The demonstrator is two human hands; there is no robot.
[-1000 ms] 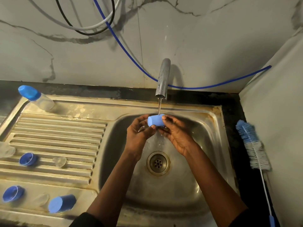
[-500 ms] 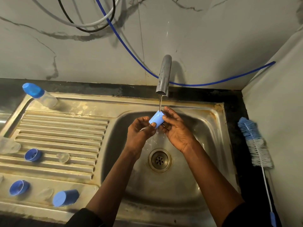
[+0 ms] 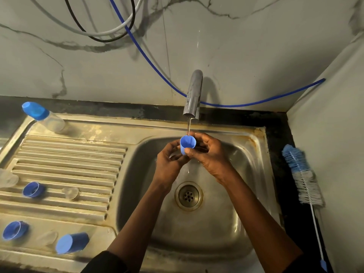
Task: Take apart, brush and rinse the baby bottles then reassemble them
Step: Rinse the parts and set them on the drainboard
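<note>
Over the steel sink basin, both my hands hold a blue bottle cap with its open mouth up, under the thin stream from the tap. My left hand grips it from the left and below; my right hand pinches it from the right. On the drainboard lie another blue cap, two blue collar rings and clear teats. An assembled bottle with a blue cap stands at the board's far left corner.
A blue-and-white bottle brush lies on the dark counter to the right of the sink. A clear bottle body sits at the drainboard's left edge. Hoses hang on the marble wall behind. The drain is uncovered.
The cap has been turned from lying sideways to mouth-up under the running water. Both hands stayed around it above the basin.
</note>
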